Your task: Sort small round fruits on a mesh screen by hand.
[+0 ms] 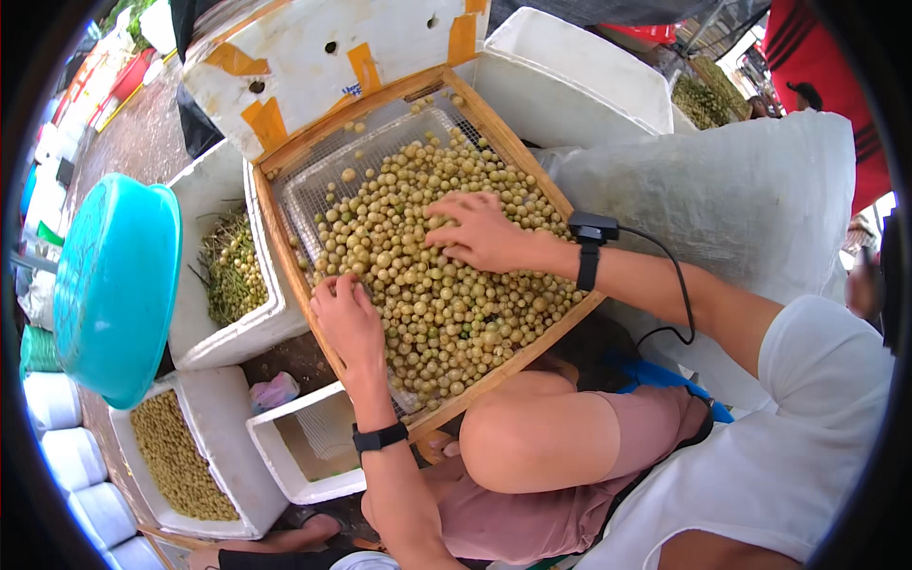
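Note:
A wood-framed wire mesh screen (499, 135) lies tilted before me, heaped with small round yellow-green fruits (427, 313). My right hand (474, 231) rests on the middle of the heap, its fingers spread and bent among the fruits. At the screen's left edge, my left hand (349, 320) touches the fruits with curled fingers. Whether either hand grips a fruit is hidden. Both wrists wear black straps, the right one with a small device and cable. Behind the screen stands a white foam panel (399, 43) with orange tape.
Left of the screen, a foam box (206, 178) holds fruits and stems. A turquoise basin (117, 285) stands beside it. Lower left are a foam box (214, 399) of fruits and another (320, 491) holding murky liquid. A large translucent ice block (712, 192) lies right. Another person's leg (285, 538) shows below.

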### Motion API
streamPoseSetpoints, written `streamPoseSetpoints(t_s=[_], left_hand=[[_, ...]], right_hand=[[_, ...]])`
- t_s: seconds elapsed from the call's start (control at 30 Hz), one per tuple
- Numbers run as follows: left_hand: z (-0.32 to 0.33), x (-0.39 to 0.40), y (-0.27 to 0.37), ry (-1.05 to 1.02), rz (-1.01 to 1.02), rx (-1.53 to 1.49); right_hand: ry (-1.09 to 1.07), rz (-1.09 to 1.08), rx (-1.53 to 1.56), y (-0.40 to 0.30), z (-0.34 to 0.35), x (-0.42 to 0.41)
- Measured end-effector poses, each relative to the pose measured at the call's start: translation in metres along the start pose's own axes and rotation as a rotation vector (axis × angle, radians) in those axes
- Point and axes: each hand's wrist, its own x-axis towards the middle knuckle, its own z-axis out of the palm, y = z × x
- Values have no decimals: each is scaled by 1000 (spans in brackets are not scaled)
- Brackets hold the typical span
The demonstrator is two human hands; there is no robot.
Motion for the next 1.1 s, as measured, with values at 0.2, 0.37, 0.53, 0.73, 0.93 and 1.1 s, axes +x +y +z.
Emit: streamPoseSetpoints(t_s=[0.2,0.37,0.53,0.73,0.93,1.1], left_hand=[[6,-4,42,125,123,47],[18,-16,49,77,164,17],[18,-25,53,50,149,-15],[20,-29,58,-4,147,-91],[22,-25,59,36,138,-148],[18,-15,65,104,191,-226]], right_hand=[[156,152,-17,-29,-5,-3],[75,121,-68,-46,15,5],[49,166,-222,-43,16,-1],[237,202,-83,-42,-7,-26],[321,343,24,-33,-22,-42],[439,510,448,-43,-33,-23]])
